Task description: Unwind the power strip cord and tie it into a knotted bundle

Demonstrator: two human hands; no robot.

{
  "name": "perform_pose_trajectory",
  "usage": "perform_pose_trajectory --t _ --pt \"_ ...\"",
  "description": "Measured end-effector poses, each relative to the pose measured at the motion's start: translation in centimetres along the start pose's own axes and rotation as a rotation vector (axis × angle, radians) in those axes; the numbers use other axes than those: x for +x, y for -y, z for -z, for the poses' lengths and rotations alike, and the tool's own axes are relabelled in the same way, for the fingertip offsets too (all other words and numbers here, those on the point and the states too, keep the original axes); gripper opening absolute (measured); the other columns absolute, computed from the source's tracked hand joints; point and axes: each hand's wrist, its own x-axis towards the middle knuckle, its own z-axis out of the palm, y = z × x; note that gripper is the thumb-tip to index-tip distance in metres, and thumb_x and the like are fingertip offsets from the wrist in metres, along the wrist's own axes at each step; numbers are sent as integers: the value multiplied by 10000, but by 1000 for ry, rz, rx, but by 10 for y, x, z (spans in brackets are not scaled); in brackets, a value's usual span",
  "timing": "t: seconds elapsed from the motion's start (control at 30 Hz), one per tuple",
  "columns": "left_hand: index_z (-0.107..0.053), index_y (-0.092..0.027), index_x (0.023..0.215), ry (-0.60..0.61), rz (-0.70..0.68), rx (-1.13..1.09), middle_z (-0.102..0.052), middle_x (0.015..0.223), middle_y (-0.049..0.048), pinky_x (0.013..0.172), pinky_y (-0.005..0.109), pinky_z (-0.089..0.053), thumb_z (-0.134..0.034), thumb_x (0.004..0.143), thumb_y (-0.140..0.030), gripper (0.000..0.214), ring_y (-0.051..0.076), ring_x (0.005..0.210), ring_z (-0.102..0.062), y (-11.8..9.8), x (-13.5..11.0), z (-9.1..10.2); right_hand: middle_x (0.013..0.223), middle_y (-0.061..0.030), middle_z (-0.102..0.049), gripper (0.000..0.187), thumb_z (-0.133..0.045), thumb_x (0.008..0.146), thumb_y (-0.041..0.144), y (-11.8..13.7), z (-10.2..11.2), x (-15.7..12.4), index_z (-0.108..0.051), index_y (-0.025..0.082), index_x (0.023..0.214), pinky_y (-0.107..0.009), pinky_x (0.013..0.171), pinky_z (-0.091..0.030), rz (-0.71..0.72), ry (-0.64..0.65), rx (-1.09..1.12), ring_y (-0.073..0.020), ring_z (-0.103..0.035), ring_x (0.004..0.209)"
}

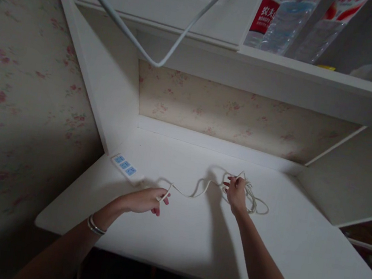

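A white power strip [127, 168] with blue socket faces lies at the left of the white desk. Its pale cord [195, 195] runs in loose waves across the desktop to a tangled coil on the right. My left hand [148, 200], with a bracelet at the wrist, has the cord pinched between thumb and forefinger, beside the strip. Over the coil, my right hand [236, 193] grips part of the cord. Its fingertips are partly hidden, and loops spread out to the right of it.
Above the desk [174, 244], a shelf [319, 74] holds several plastic bottles [289, 20]. A grey bent rod or cable [158, 64] hangs low in front of the cabinet. Side panels bound the desk left and right, and floral wallpaper [13, 87] covers the left wall.
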Motion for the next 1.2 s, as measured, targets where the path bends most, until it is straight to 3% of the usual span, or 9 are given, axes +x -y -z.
perform_pose_trajectory --t 0.1,0.23,0.5,0.6,0.73,0.87,0.97,1.1,1.2 --pt "-655 -163 882 17 51 -51 -671 768 30 558 251 -441 -496 557 -123 364 171 667 -617 5 10 -9 972 -56 -596 417 -293 909 594 16 8 -20 -423 211 1010 -258 541 -441 17 -16 25 -127 -588 583" --pt "-674 -142 658 114 67 141 -707 780 53 509 237 -397 -465 520 -103 254 158 621 -593 19 25 -27 842 -34 -603 397 -287 940 544 39 14 -50 -451 202 1058 -264 523 -420 125 48 -60 -129 -534 517" --pt "-652 -166 1054 -109 -28 500 -715 862 81 729 280 -424 -419 768 -137 369 203 822 -639 14 26 -62 871 -80 -673 362 -246 989 386 77 -10 -100 -447 192 1219 -303 666 -438 377 490 -374 -221 -642 752" --pt "-516 -165 1218 -231 0 416 -700 855 76 699 284 -414 -359 894 -291 382 206 775 -640 1 18 -66 921 -99 -683 394 -240 996 357 86 -23 -109 -408 181 1305 -291 647 -426 422 565 -431 -222 -650 737" --pt "-572 -180 1005 -387 27 247 -649 683 31 634 282 -400 -129 956 -473 533 180 603 -594 -7 13 -65 934 -95 -680 400 -234 1001 335 90 -38 -116 -388 181 1337 -276 671 -425 433 592 -383 -204 -648 753" --pt "-573 -183 798 -329 37 191 -575 576 -5 548 269 -371 -222 938 -489 486 151 493 -531 2 13 -67 804 -49 -660 359 -229 1004 343 92 -49 -124 -447 195 1248 -260 637 -411 393 651 -330 -186 -633 697" --pt "-561 -169 885 -219 -20 72 -551 602 -22 525 245 -366 -345 908 -385 306 134 523 -540 10 12 -72 756 -28 -643 333 -245 1003 364 93 -55 -131 -473 199 1181 -255 627 -408 352 712 -283 -178 -622 678" --pt "-492 -196 1030 -162 -12 -281 -560 829 -17 440 203 -333 -436 817 -246 226 65 469 -512 9 7 -73 952 -51 -648 298 -316 991 372 92 -57 -141 -530 229 1139 -274 743 -443 383 770 -189 -179 -622 836" --pt "-506 -186 982 -196 26 -446 -555 761 -20 426 191 -334 -460 760 -203 227 77 502 -532 8 6 -71 1055 -68 -609 312 -354 978 387 89 -55 -149 -577 241 1140 -303 853 -437 386 751 -110 -189 -588 954"
